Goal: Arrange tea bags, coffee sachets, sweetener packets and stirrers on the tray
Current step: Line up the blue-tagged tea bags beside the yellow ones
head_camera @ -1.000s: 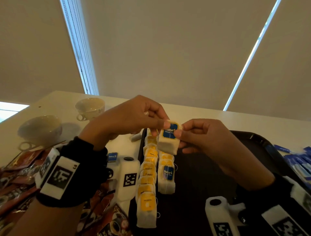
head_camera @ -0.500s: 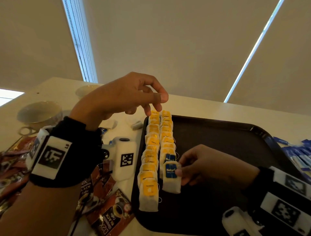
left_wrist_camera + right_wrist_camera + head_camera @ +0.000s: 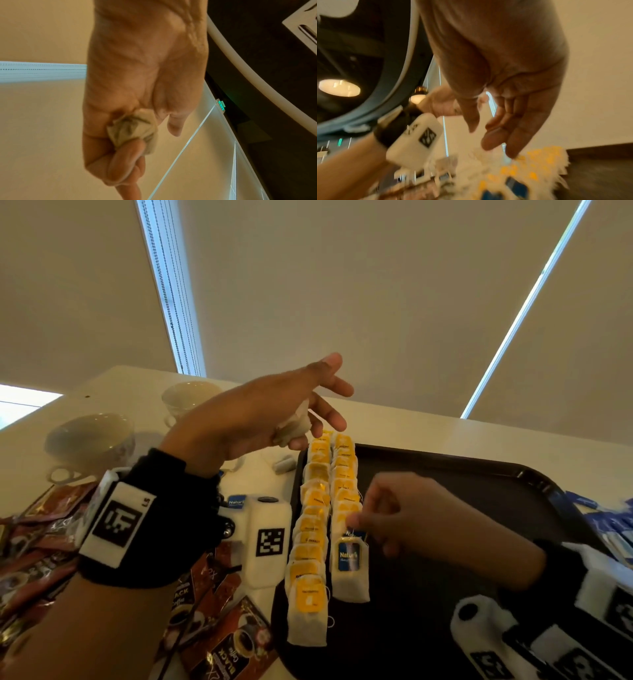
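Two rows of yellow-tagged tea bags (image 3: 311,535) lie along the left side of the black tray (image 3: 479,491). A blue-tagged tea bag (image 3: 349,568) lies at the near end of the right row. My right hand (image 3: 376,518) hovers just above and behind it with relaxed fingers, holding nothing; the right wrist view shows that hand (image 3: 488,135) empty. My left hand (image 3: 308,412) is raised over the tray's far left corner, thumb and forefinger stretched out, lower fingers curled round a crumpled white wad (image 3: 137,135).
Brown coffee sachets (image 3: 219,642) are heaped on the table left of the tray. Blue sweetener packets (image 3: 609,522) lie off its right edge. Two white cups (image 3: 90,440) (image 3: 188,398) stand at the far left. A loose blue-tagged tea bag (image 3: 236,502) lies beside my left wrist.
Both hands held the blue-tagged tea bag a second ago. The right hand laid it at the near end of the second row and let go. The left hand rose and spread its upper fingers.
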Motion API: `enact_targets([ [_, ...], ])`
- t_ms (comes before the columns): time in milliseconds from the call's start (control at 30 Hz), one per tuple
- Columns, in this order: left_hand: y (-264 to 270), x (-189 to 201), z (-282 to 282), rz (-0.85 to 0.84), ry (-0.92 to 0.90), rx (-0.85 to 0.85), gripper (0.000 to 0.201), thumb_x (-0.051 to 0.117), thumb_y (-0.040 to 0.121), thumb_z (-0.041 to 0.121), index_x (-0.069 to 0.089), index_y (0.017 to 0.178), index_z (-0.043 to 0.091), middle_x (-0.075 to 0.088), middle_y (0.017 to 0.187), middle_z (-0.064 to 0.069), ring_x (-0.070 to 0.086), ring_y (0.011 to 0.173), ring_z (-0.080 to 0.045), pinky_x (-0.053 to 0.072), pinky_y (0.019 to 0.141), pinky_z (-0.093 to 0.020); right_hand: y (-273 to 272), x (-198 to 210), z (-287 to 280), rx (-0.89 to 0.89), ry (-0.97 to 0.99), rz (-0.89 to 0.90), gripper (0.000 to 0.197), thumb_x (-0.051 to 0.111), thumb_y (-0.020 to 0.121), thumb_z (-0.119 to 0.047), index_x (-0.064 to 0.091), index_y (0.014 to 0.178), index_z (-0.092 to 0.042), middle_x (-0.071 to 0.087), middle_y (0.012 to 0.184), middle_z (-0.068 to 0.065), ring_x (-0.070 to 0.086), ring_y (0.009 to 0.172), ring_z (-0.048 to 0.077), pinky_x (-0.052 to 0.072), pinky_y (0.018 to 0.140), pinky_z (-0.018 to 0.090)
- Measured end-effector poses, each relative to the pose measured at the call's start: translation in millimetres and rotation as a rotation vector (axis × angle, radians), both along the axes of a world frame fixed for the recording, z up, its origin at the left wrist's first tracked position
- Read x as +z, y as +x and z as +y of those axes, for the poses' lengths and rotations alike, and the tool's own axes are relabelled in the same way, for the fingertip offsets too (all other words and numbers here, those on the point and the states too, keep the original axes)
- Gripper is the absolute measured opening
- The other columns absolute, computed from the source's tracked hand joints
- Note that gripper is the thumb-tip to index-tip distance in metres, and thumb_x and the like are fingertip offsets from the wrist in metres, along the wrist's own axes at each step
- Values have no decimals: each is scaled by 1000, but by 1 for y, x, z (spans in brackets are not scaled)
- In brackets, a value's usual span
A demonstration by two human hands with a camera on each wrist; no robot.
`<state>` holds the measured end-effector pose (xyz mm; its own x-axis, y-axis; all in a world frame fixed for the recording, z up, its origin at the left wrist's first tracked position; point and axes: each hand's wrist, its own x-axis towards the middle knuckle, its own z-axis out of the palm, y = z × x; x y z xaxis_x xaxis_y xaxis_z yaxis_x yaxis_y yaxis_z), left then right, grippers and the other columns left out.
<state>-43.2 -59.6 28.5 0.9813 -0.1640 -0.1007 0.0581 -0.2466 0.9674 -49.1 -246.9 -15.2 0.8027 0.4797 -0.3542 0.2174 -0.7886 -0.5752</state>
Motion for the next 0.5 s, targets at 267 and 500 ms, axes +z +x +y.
enact_targets([
  [267, -3, 1, -20, 121, -97, -131, 76, 15, 82, 70, 48, 132, 23, 61, 107, -7, 68, 79, -11, 55, 58, -21, -9, 19, 33, -151, 540, -219, 38, 66, 67, -55, 44, 92, -37, 63, 77, -4, 66, 69, 9, 58, 62, 25],
  [500, 1, -4, -7, 90, -174, -236, 65, 35, 79, 59, 56, 123, 17, 67, 110, -11, 70, 90, -18, 57, 72, -27, 2, 18, 25, -284, 754, 44, 10, 56, 90, -12, 62, 98, -11, 66, 84, 5, 65, 62, 5, 55, 55, 19],
])
